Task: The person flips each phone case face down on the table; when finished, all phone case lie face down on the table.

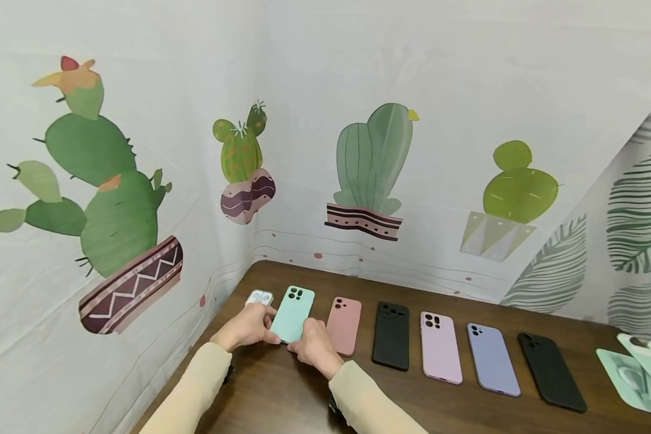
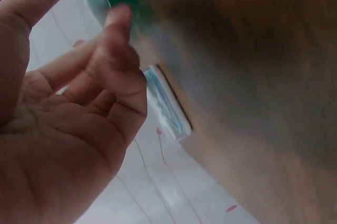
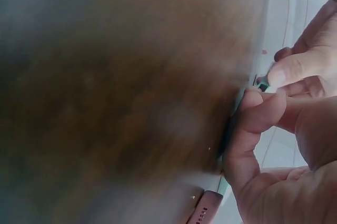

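A mint-green phone case [image 1: 293,314] with a camera cut-out lies at the left end of a row on the brown table. My left hand [image 1: 246,327] holds its lower left corner between thumb and fingers. At the lower right corner, my right hand [image 1: 317,345] pinches the edge. In the right wrist view the left hand [image 3: 310,61] grips a small visible end of the case [image 3: 263,84], close to the right fingertips. A small white-rimmed clear box [image 1: 260,296] sits just beyond the left hand; the left wrist view shows this box [image 2: 167,103] too.
To the right, a pink case [image 1: 344,325], a black case [image 1: 390,335], a light pink case [image 1: 440,346], a lavender case [image 1: 492,359] and another black case [image 1: 552,371] line up. Mint-green packs [image 1: 632,380] lie at the far right. Cactus-printed cloth [image 1: 304,72] hangs behind the table.
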Tool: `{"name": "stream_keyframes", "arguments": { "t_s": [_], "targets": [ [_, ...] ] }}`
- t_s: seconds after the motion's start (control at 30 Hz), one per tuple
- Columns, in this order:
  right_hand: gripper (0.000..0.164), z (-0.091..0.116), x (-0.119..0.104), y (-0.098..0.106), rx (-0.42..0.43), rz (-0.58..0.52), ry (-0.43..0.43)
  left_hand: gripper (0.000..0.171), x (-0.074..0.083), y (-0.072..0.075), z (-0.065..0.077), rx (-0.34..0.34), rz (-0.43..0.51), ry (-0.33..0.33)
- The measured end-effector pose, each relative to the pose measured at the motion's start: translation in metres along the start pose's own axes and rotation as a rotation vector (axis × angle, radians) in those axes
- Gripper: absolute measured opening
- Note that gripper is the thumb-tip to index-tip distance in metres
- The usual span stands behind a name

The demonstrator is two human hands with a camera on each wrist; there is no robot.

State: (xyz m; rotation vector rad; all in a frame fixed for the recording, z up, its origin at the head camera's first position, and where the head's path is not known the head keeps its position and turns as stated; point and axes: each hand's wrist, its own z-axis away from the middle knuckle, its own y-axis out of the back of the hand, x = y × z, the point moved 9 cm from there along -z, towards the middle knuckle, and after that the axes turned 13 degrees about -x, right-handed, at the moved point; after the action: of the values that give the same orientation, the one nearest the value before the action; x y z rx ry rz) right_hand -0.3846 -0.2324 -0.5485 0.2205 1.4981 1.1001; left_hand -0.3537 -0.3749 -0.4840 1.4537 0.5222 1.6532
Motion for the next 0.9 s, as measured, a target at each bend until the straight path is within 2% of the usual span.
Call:
{"name": "stream_keyframes", "arguments": {
  "t_s": [0.13,0.23,0.37,0.5,0.57,0.73,0.9],
  "targets": [
    [0.033,-0.001,0.002,0.001,0.011,0.030,-0.011,0.049,-0.001,-0.002,-0.003,0.016,-0.074,0.032],
    [0.032,-0.002,0.003,0.004,0.028,0.045,-0.009,0.050,0.000,-0.003,-0.006,0.021,-0.099,0.046],
    [0.032,0.001,0.010,0.008,0.057,0.044,-0.005,0.055,0.005,-0.007,-0.009,0.000,-0.095,0.049],
    [0.026,0.014,0.011,0.016,0.113,0.007,0.055,0.068,0.009,-0.007,-0.007,0.002,-0.087,0.057],
    [0.026,0.029,0.005,0.026,0.139,-0.020,0.098,0.076,0.011,-0.005,-0.004,0.037,-0.087,0.054],
    [0.054,0.084,-0.026,0.064,0.150,-0.114,0.144,0.082,0.019,0.005,0.008,0.169,-0.109,-0.005],
    [0.029,0.117,-0.039,0.092,0.212,-0.068,0.198,0.079,0.021,0.011,0.026,0.282,-0.108,-0.042]
  ]
}}
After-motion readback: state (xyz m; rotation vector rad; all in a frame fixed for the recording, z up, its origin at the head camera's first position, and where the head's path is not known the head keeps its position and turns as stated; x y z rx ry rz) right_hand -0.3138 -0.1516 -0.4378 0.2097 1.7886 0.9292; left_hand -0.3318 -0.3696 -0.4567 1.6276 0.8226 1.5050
